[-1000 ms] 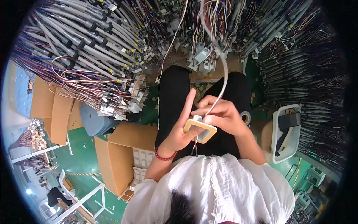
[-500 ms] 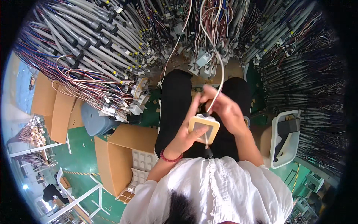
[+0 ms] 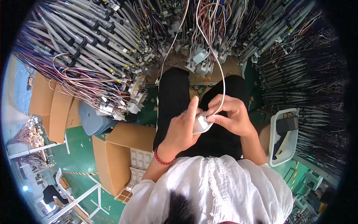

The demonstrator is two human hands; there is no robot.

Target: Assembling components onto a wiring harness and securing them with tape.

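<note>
Above my lap my left hand point(image 3: 179, 130) is closed round a small white plastic housing point(image 3: 201, 125), its forefinger pointing up. The housing's rounded white side shows now; its cream front with a grey panel is turned out of sight. My right hand point(image 3: 235, 117) pinches the white cable point(image 3: 222, 76) with thumb and fingers where it meets the housing. From there the cable arcs up to the hanging wire bundles point(image 3: 214, 22). Just where it enters the housing is hidden behind the fingers.
Thick bundles of grey sleeved cables point(image 3: 85, 37) hang at the far left, with more dark ones point(image 3: 309, 86) at right. An open cardboard box point(image 3: 102, 164) with a moulded tray point(image 3: 141, 159) stands at left, near a blue stool point(image 3: 93, 118). At right sits a white bin point(image 3: 273, 149).
The housing has been turned over, from its cream front to its white side. My right hand has come down and closed on the cable beside the housing.
</note>
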